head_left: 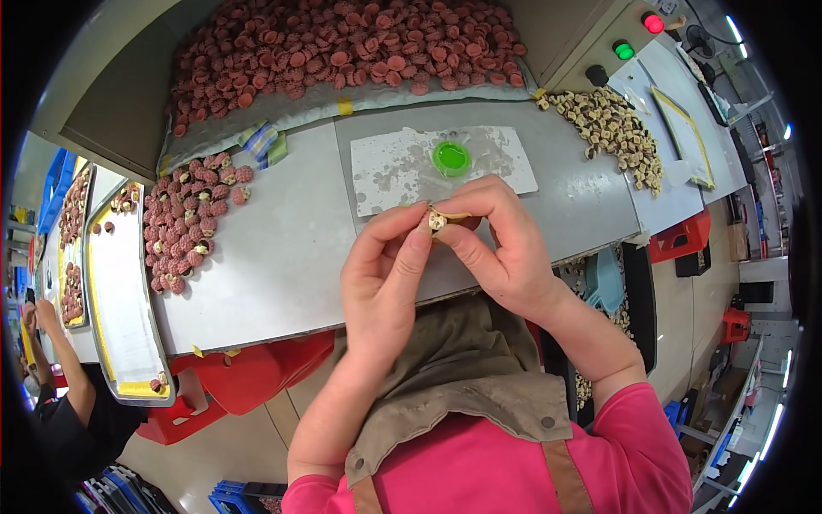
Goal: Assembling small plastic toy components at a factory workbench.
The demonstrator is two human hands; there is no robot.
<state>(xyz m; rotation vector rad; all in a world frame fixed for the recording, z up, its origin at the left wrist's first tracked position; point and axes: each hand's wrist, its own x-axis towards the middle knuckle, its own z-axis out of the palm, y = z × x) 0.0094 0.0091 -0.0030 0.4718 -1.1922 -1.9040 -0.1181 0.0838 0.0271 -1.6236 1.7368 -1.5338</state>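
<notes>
In front of my chest, both hands meet over a small cream-coloured piece point(437, 221) with dark spots. My left hand point(387, 274) pinches it from the left with thumb and forefinger, its other fingers curled behind. From the right, the thumb and forefinger of my right hand point(501, 248) close on the same piece; a thin yellowish edge shows under that forefinger, and I cannot tell what it is. Just beyond my fingertips lies a wet-spotted white board point(390, 163), bearing a round green dish point(451, 158).
Pink, scaly cup-shaped shells point(342, 56) fill the back bay. Pink shells with cream parts point(184, 223) are heaped left, beside a checked cloth point(263, 144) and a white tray point(128, 291). Cream-and-dark pieces point(612, 128) lie right. A co-worker's arm point(68, 360) shows at far left.
</notes>
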